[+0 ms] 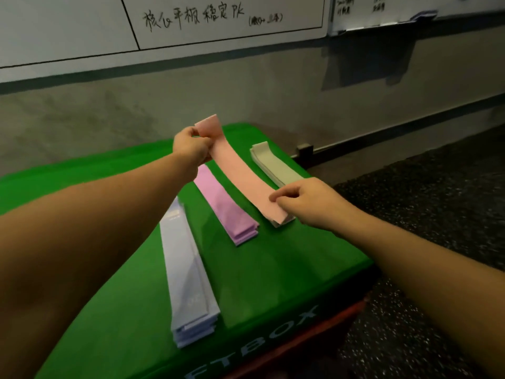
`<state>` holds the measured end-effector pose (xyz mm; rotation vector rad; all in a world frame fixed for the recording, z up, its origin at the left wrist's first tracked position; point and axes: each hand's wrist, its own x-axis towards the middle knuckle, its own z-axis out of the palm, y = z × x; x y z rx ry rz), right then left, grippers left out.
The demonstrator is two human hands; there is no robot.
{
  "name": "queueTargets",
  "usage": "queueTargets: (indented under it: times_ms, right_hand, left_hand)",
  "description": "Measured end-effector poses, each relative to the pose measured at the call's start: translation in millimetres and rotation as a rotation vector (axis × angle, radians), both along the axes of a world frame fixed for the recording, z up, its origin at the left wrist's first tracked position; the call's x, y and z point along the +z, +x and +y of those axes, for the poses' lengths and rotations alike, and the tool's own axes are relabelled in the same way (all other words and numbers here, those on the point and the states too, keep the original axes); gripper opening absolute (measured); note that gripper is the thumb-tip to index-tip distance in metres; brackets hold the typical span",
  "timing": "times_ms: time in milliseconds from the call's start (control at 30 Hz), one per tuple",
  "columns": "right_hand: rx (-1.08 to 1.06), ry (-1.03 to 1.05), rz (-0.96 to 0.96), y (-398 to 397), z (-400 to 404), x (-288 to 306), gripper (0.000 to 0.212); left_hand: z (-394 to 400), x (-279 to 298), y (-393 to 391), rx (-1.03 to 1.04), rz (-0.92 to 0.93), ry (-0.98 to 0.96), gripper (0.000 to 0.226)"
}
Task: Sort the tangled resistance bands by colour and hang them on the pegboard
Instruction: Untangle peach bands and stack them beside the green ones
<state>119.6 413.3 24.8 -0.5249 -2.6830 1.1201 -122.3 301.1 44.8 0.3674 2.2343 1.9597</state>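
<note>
Dim indoor light, soft overall blur, wide-angle bending of the whiteboard point(218, 23) edge and wall lines, dark shadow under the smaller board point(382, 12) at upper right, forearms large and smeared at the lower corners

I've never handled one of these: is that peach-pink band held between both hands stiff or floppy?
Probably floppy: the peach-pink band sags between the left hand and right hand. Likely light, since fingertip pinches hold it. It looks thin and flat, so unlikely to roll.

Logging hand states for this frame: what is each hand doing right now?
Left hand: holding the far end of the salmon-pink band, fingers curled round it.
Right hand: pinching the same band's near end.
</note>
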Motion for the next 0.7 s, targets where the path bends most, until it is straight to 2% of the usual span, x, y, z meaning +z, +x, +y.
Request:
queueTargets:
  times_ms: [133,500,600,700]
  right_hand:
    - [-0.013,0.081,-0.093,-30.1,15.7,-4.3,0.026]
    - [-0.005,0.25,-0.323,-61.2,28.6,-38.8,0.028]
    - [0.005,0.293,-0.327,-59.2,27.3,-41.5,0.03]
    - [-0.002,0.332,-0.277,-57.1,25.4,-39.4,0.031]
  left_hand:
    - [30.7,-21.8,-26.3,-0.025,0.044,-0.123,0.032]
    - [67.2,-97.1,-74.3,-0.098,0.219,-0.491,0.03]
    - [64.7,-102.0,-79.7,-0.083,0.342,-0.659,0.045]
    - [62.2,-95.2,-80.4,-0.036,0.423,-0.707,0.062]
